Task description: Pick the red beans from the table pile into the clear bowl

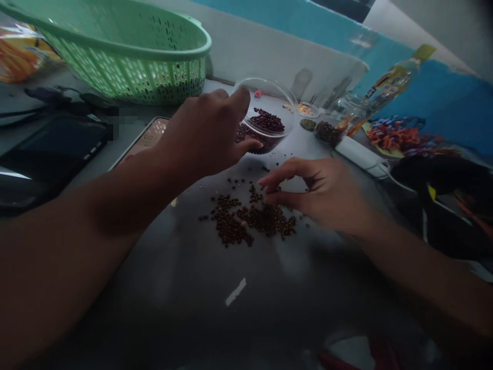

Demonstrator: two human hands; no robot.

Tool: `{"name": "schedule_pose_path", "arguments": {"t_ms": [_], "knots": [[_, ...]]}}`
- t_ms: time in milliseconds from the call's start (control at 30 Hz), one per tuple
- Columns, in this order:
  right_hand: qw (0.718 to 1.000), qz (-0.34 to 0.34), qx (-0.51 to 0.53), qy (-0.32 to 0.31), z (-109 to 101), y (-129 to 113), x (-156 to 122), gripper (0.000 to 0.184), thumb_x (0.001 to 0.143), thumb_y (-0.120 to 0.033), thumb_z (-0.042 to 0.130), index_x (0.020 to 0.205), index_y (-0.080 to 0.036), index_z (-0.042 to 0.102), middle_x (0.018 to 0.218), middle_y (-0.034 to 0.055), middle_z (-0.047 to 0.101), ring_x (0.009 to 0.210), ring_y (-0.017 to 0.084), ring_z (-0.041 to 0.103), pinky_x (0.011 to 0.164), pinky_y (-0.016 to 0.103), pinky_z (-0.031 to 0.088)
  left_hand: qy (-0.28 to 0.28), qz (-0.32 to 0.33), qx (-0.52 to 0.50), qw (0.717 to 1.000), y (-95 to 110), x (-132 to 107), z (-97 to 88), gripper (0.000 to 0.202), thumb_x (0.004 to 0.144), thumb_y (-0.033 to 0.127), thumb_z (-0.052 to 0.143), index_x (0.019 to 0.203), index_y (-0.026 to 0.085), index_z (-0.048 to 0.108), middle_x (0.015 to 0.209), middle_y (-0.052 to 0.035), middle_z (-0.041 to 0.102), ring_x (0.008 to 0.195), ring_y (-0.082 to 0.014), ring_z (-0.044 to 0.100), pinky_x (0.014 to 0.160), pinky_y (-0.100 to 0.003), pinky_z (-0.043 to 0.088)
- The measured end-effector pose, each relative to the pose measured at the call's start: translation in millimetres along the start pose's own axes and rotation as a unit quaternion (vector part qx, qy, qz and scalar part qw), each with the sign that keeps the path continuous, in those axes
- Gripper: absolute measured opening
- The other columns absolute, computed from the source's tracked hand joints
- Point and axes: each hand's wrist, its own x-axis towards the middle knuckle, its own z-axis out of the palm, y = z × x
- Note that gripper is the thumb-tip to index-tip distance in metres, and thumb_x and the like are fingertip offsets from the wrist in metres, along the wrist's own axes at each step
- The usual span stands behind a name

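Observation:
My left hand (208, 128) grips the rim and side of a clear round plastic container (290, 121), which is tilted toward me. Dark red beans (267, 121) lie inside it. Below, a loose spread of small brown beans (231, 221) covers part of the grey table (185, 308). My right hand (323, 192) is at the right of this spread, thumb and forefinger curved into a ring with their tips close together over the beans. Whether a bean sits between those tips is too small to make out.
A green plastic basket (154, 56) stands at the back left. Phones (50, 154) (140, 136) lie at the left. Behind on the right are a glass jar (348, 108), a tilted bottle (396, 82), small heaps of green seeds (308, 124) and a white adapter (360, 156) with its cable.

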Motion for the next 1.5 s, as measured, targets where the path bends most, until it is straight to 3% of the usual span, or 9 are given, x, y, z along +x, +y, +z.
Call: {"name": "schedule_pose_path", "arguments": {"t_ms": [333, 567, 667, 767, 867, 967, 1133, 1300, 1500], "knots": [[0.936, -0.104, -0.14, 0.305, -15, -1, 11, 0.009, 0.093, -0.028, 0.074, 0.1, -0.029, 0.08, 0.099, 0.0015, 0.078, 0.098, 0.024, 0.073, 0.095, 0.044, 0.057, -0.005, 0.141, -0.008, 0.99, 9, -8, -9.0, 0.049, 0.088, 0.063, 0.064, 0.114, 0.021, 0.063, 0.105, -0.0117, 0.071, 0.086, -0.0296, 0.068, 0.072, -0.039, 0.049], [0.95, -0.101, -0.166, 0.243, -25, 38, 21, 0.04, 0.108, -0.047, 0.046, 0.139, -0.029, 0.062, 0.153, 0.0064, 0.059, 0.145, 0.025, 0.051, 0.123, 0.051, 0.037, 0.034, -0.056, -0.025, 0.998, -9, -4, 1.8, 0.054, 0.088, 0.065, 0.061, 0.118, 0.021, 0.061, 0.099, -0.0137, 0.071, 0.088, -0.0336, 0.067, 0.074, -0.045, 0.049], [0.988, -0.036, -0.141, 0.044, -17, 66, 35, 0.069, 0.1, -0.066, 0.05, 0.151, -0.02, 0.052, 0.162, 0.015, 0.046, 0.151, 0.03, 0.043, 0.126, 0.057, 0.029, -0.021, -0.113, -0.048, 0.992, -22, -2, 8.6, 0.057, 0.089, 0.065, 0.059, 0.122, 0.019, 0.06, 0.104, -0.0179, 0.07, 0.096, -0.0419, 0.068, 0.076, -0.054, 0.05], [0.977, -0.015, -0.156, -0.142, -7, 73, 40, 0.086, 0.096, -0.075, 0.049, 0.16, -0.016, 0.042, 0.17, 0.0184, 0.026, 0.16, 0.033, 0.022, 0.13, 0.058, 0.016, -0.038, -0.134, -0.059, 0.988, -27, -2, 11.4, 0.056, 0.091, 0.06, 0.058, 0.126, 0.016, 0.058, 0.104, -0.0218, 0.071, 0.099, -0.0449, 0.07, 0.078, -0.058, 0.053], [0.961, -0.045, -0.155, -0.224, -1, 56, 25, 0.092, 0.097, -0.075, 0.046, 0.163, -0.013, 0.035, 0.171, 0.0184, 0.019, 0.162, 0.032, 0.016, 0.131, 0.056, 0.011, 0.018, -0.101, -0.054, 0.993, -19, -10, 2.1, 0.061, 0.093, 0.059, 0.057, 0.139, 0.019, 0.049, 0.121, -0.0231, 0.069, 0.118, -0.0455, 0.065, 0.09, -0.06, 0.057], [0.959, -0.079, -0.121, -0.244, -1, 36, 2, 0.093, 0.096, -0.073, 0.051, 0.163, -0.01, 0.035, 0.171, 0.0187, 0.022, 0.161, 0.03, 0.017, 0.132, 0.051, 0.013, 0.016, -0.019, -0.053, 0.998, -10, -34, -13.2, 0.059, 0.098, 0.057, 0.051, 0.145, 0.021, 0.044, 0.142, -0.0228, 0.061, 0.135, -0.0423, 0.058, 0.11, -0.06, 0.051], [0.98, -0.03, -0.102, -0.169, -21, 37, -4, 0.091, 0.096, -0.074, 0.049, 0.166, -0.018, 0.031, 0.172, 0.0155, 0.024, 0.161, 0.029, 0.021, 0.132, 0.053, 0.017, -0.216, 0.054, -0.098, 0.97, -10, -76, -13.6, 0.086, 0.092, 0.072, 0.052, 0.158, 0.02, 0.037, 0.165, -0.0217, 0.042, 0.153, -0.0391, 0.04, 0.123, -0.06, 0.04], [0.966, 0.02, -0.185, -0.181, -19, 45, -14, 0.108, 0.092, -0.083, 0.043, 0.164, -0.003, 0.028, 0.171, 0.0255, 0.018, 0.161, 0.035, 0.015, 0.132, 0.055, 0.012, -0.286, 0.094, -0.057, 0.952, 11, -75, 1.0, 0.108, 0.087, 0.083, 0.046, 0.163, 0.008, 0.029, 0.169, -0.0256, 0.024, 0.159, -0.0378, 0.018, 0.129, -0.059, 0.025], [0.98, 0.017, -0.11, -0.164, 9, 21, -59, 0.116, 0.088, -0.085, 0.048, 0.167, -0.006, 0.02, 0.172, 0.0227, 0.019, 0.161, 0.034, 0.019, 0.133, 0.052, 0.016, -0.332, 0.118, -0.098, 0.931, 38, -72, 6.4, 0.12, 0.084, 0.088, 0.041, 0.163, 0.0, 0.022, 0.172, -0.0247, 0.011, 0.161, -0.0339, 0.008, 0.132, -0.053, 0.015]]}}
